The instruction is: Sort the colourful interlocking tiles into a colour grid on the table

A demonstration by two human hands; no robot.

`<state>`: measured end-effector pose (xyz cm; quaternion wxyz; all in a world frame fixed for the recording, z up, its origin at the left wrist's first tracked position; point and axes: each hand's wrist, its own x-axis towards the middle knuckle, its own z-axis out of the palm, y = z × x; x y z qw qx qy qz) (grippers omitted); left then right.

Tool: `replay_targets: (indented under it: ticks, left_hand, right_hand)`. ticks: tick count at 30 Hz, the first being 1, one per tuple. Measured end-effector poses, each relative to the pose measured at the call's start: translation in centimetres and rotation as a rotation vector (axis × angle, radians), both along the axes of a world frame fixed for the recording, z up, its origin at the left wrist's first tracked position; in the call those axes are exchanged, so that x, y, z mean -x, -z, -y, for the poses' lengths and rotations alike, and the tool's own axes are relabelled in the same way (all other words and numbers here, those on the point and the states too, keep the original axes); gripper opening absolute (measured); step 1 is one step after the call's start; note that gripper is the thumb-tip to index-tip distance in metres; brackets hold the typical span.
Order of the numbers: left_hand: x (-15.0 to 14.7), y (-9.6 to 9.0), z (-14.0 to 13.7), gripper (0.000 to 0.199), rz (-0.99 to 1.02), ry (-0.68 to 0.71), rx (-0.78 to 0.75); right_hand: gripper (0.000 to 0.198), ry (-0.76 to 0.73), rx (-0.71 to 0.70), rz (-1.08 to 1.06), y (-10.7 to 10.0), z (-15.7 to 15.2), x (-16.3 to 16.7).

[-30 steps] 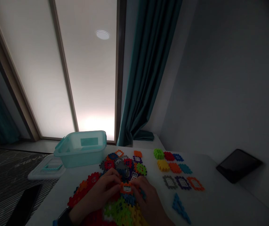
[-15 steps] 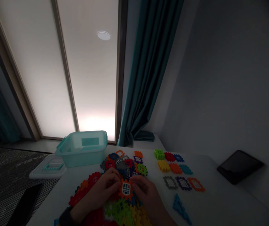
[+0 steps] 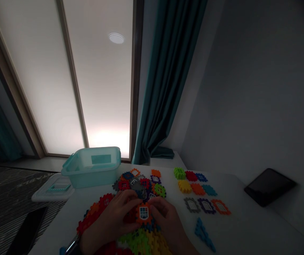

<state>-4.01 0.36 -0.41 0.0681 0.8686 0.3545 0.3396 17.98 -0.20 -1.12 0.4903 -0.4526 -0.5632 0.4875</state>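
Observation:
An orange window-frame building tile [image 3: 143, 214] with toothed edges is held upright between my two hands, just above the pile. My left hand [image 3: 116, 216] has its index finger at the tile's upper left edge and its thumb at the lower left. Thumb and fingers of my right hand [image 3: 166, 217] pinch the tile's right side. Under my hands lie heaped tiles: red ones [image 3: 92, 216] to the left, lime green ones [image 3: 136, 241] and yellow ones [image 3: 157, 242] in front. Behind them spreads a mixed group of window-frame tiles [image 3: 159, 190].
A teal bin [image 3: 95, 179] stands at the back left, its lid [image 3: 41, 193] beside it. To the right sit rows of tiles and small stacks, including a yellow stack [image 3: 184, 186]. A blue toothed piece [image 3: 204, 234] lies nearer. A black tablet [image 3: 270, 187] is at the far right.
My left index finger has straightened toward the tile's top edge, and the left thumb has moved down to its lower left. My right hand keeps its pinch. The view has shifted slightly.

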Motion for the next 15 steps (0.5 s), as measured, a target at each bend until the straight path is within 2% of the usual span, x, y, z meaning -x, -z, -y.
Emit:
replay_targets:
  ticks: [5,9,15]
  left_hand:
    - [0.4,-0.5,-0.2,0.050,-0.076,0.003,-0.047]
    - [1.1,-0.5,-0.6,0.046,-0.069,-0.024,-0.072]
    - [1.8,-0.6,-1.0,0.042,-0.036,-0.075,-0.057]
  right_hand:
    - [0.040,-0.033,0.040,-0.064,0.0,-0.1,0.1]
    - [0.041,0.015,-0.004,-0.057,0.1,-0.1,-0.3]
    - [0.030,-0.064,-0.118,0.116,0.4,0.3,-1.0]
